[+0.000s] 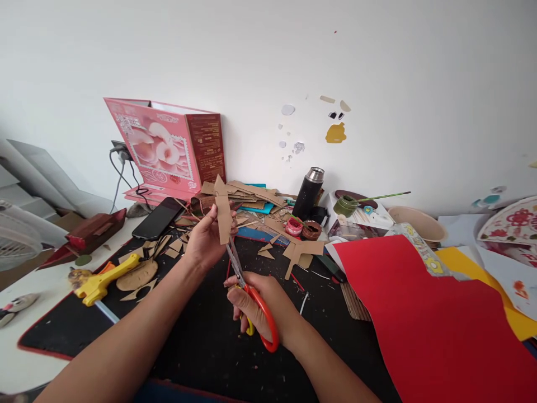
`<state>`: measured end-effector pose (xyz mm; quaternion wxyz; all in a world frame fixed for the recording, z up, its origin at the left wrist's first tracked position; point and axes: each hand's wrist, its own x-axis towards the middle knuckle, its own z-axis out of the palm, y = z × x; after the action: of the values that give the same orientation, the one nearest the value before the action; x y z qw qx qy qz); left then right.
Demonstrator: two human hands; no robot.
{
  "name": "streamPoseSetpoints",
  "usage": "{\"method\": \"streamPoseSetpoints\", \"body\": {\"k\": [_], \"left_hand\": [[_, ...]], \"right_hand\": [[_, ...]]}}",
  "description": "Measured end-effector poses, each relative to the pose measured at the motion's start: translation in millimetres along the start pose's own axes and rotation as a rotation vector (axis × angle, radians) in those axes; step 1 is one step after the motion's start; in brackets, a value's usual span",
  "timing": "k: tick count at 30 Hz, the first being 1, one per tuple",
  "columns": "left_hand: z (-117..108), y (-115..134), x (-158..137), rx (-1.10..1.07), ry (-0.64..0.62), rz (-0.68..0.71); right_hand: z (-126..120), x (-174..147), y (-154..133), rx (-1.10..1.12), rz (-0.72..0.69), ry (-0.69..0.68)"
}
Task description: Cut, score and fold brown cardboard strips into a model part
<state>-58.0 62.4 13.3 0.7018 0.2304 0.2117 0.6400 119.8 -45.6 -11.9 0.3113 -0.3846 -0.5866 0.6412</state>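
Note:
My left hand (205, 235) pinches a narrow strip of brown cardboard (224, 218), held upright with a pointed top end. In my right hand (268, 308) is a pair of scissors (264, 316) with red and yellow handles; the thumb and fingers are in the loops. The blades point up and away, their tips at the lower end of the cardboard strip. Whether the blades touch or cut the strip I cannot tell. Beneath both hands lies a black mat (201, 341) with small scraps on it.
A yellow glue gun (100, 280) and black phone (159, 217) lie left. Behind are cardboard offcuts (255, 196), a pink box (163, 145), a black thermos (308, 193) and open paint jars (293, 226). Red paper (423, 313) covers the right side. A cardboard cutout (302, 252) lies near the middle.

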Motion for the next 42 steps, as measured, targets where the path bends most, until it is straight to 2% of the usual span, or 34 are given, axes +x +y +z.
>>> {"method": "streamPoseSetpoints", "body": {"k": [27,42], "left_hand": [[0.8,-6.7,-7.8,0.089,-0.099,-0.077],[-0.7,-8.0,-6.7,0.108,-0.104,-0.063]], "right_hand": [[-0.4,-2.3,-2.7,-0.077,-0.004,0.017],[0.1,-2.4,-0.2,-0.060,0.011,0.031]]}}
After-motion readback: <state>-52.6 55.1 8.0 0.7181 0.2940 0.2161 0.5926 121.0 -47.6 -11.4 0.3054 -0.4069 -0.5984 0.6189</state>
